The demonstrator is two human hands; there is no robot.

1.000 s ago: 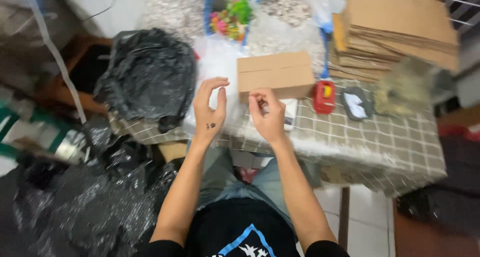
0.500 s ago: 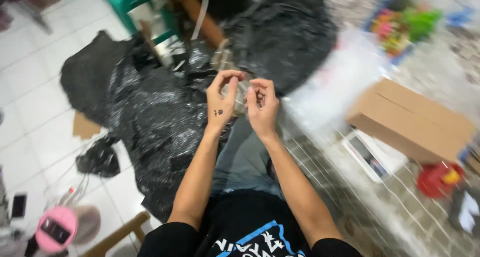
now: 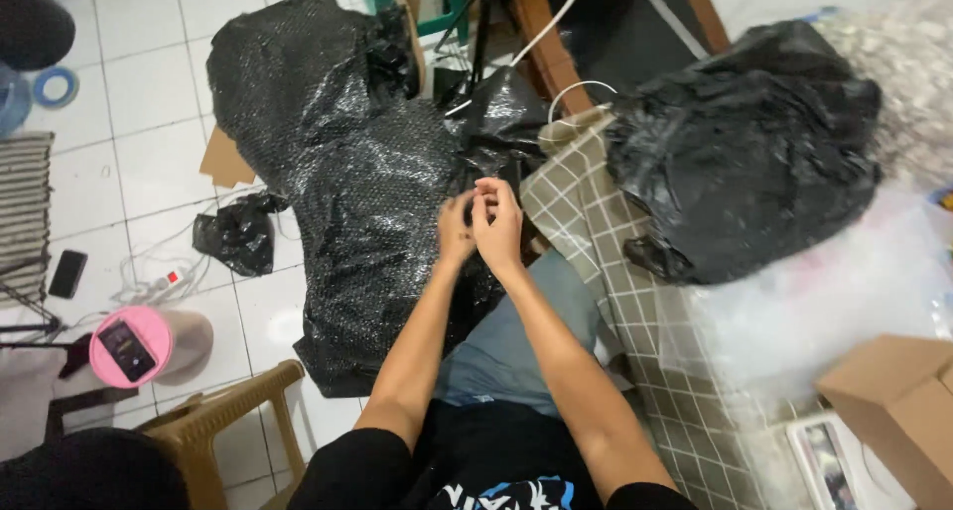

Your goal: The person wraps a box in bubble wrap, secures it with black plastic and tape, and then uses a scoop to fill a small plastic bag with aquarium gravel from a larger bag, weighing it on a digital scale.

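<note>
**Clearly a two-handed pinch, held over the black bubble wrap**

Head view: both hands meet in front of the body, above the lap and just off the near left corner of the checked surface. The left hand sits slightly behind the right hand, and their fingers are curled in and touching, tips pressed together as if pinching something small. What they pinch is hidden between the fingertips; it may be a thin edge of film or tape, but I cannot tell from here.

Directly beneath and beyond the hands lies a large heap of black bubble wrap on the tiled floor, spreading from the knees out towards the far left. A black plastic bag rests on the surface, near its far edge, with clear bubble wrap just beside it and a cardboard box at the near right corner. A pink round stand with a phone stands on the floor at the left.

To do this well, I judge the fingertips should keep a light, steady pinch and work close to the body, with the forearms kept level, so the small piece does not slip into the dark heap below, where it would be hard to find.
</note>
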